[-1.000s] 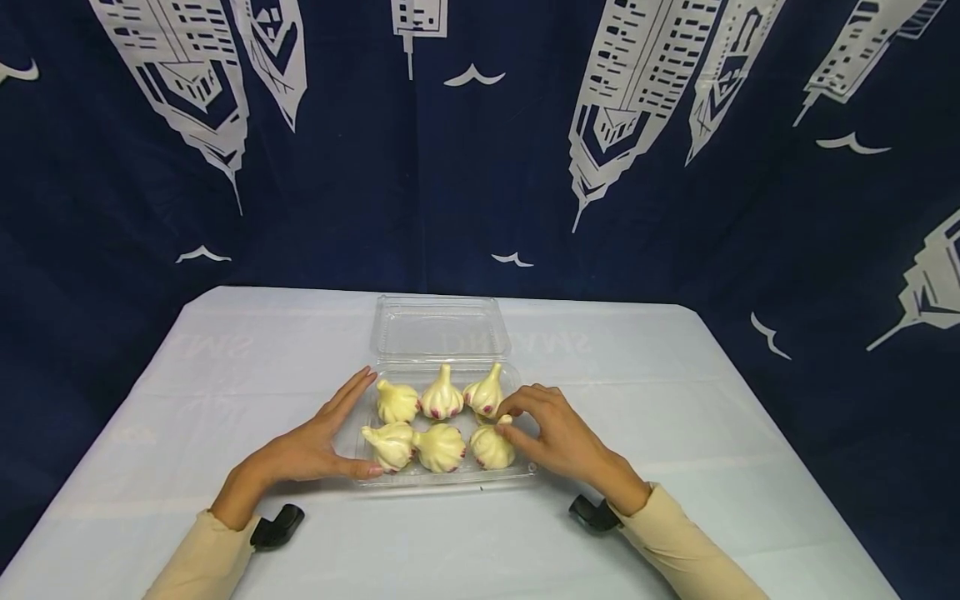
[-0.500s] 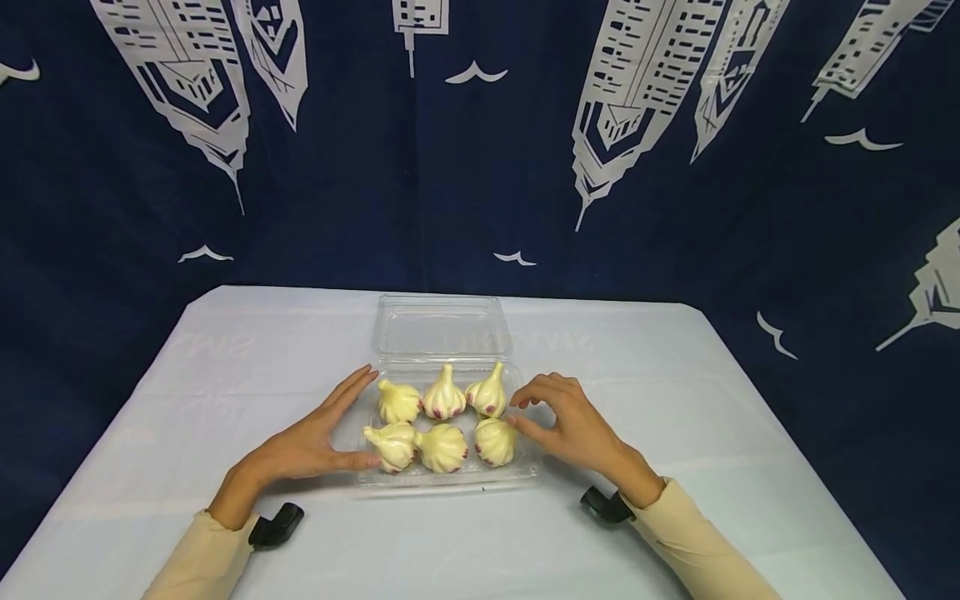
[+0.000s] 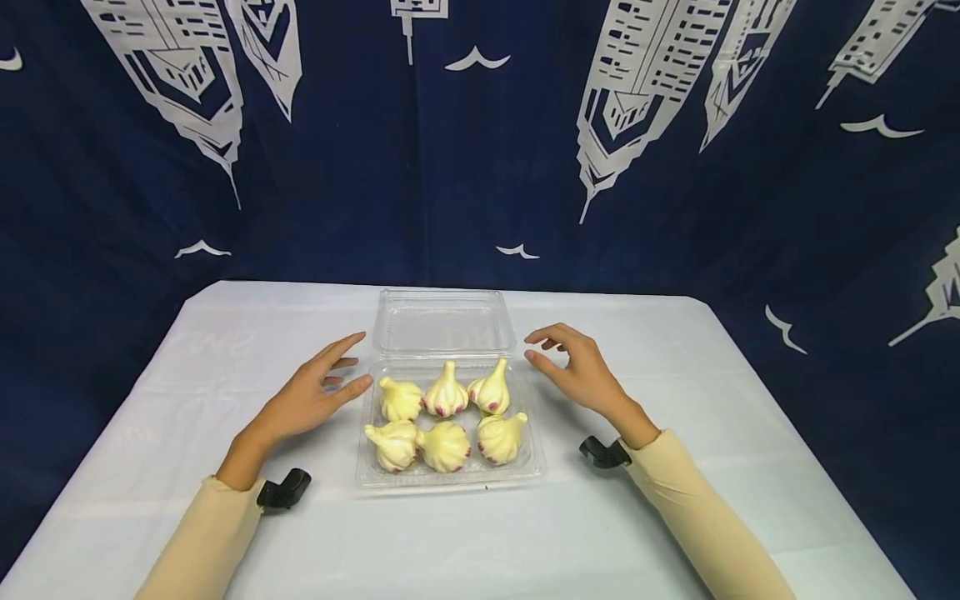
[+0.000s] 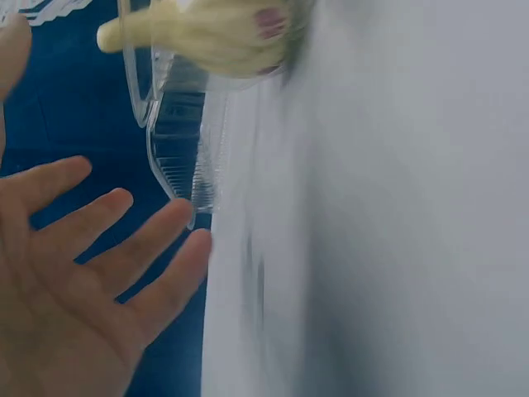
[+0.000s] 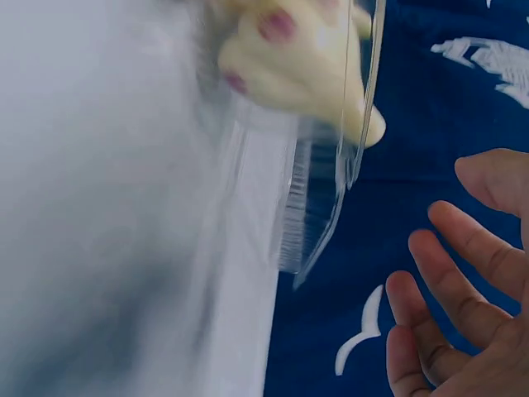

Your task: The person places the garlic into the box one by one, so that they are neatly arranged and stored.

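Observation:
A clear plastic clamshell box (image 3: 472, 477) lies opened on the table, its lid (image 3: 446, 323) folded back behind the base. Several garlic bulbs (image 3: 446, 446) sit in the base in two rows, pale yellow with purple-pink marks. My left hand (image 3: 309, 396) hovers off the box's left side, fingers spread and holding nothing. On the right, my right hand (image 3: 581, 371) is held beside the box's far right corner with fingers loosely bent and nothing in them. Each wrist view shows a bare palm, with a garlic bulb (image 4: 223, 33) behind the box wall in the left one.
A white cloth covers the table (image 3: 600, 533). Behind it hangs a dark blue curtain (image 3: 360, 183) printed with white buildings and birds. A black wrist camera (image 3: 283, 490) sits on the left cuff and another black camera (image 3: 604, 452) on the right.
My right hand has let go of the front right garlic bulb and moved away to the far right. That bulb's stem now points right. My left hand has lifted off the box's left edge.

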A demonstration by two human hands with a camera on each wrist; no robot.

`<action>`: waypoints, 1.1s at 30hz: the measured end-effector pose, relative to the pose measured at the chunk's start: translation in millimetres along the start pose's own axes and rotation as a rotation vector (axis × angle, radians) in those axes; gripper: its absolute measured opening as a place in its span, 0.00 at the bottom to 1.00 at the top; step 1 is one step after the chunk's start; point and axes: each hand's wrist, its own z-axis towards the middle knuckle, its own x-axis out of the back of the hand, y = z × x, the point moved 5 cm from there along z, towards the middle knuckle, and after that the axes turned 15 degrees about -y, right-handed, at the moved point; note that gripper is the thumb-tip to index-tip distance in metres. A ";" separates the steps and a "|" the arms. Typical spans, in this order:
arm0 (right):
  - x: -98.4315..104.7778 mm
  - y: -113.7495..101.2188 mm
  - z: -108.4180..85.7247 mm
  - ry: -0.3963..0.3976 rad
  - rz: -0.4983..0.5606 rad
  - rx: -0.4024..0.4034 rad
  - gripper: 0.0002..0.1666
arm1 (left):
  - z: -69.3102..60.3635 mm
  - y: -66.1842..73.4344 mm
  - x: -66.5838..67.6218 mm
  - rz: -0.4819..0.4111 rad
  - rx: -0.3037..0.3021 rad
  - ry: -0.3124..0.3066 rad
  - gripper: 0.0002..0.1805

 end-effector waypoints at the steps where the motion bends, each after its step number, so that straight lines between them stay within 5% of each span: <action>1: 0.3 3.8 5.2 0.000 0.012 -0.014 0.14 | 4.0 -0.2 3.9 -0.002 0.007 0.020 0.41; 8: -6.2 30.4 34.4 -0.081 0.225 -0.203 0.20 | 31.6 -7.5 27.1 -0.104 0.064 0.102 0.35; 16: -23.2 52.3 51.4 -0.177 0.533 -0.331 0.26 | 55.5 -28.1 29.5 -0.354 0.163 0.113 0.29; 21: -32.7 53.9 54.1 -0.207 0.600 -0.341 0.26 | 58.6 -35.0 22.6 -0.472 0.161 0.073 0.31; 27: -37.7 55.5 53.8 -0.219 0.615 -0.347 0.27 | 60.8 -32.6 15.9 -0.462 0.129 -0.005 0.31; 33: -39.3 57.7 52.3 -0.205 0.605 -0.341 0.27 | 63.2 -35.2 11.3 -0.463 0.135 -0.002 0.29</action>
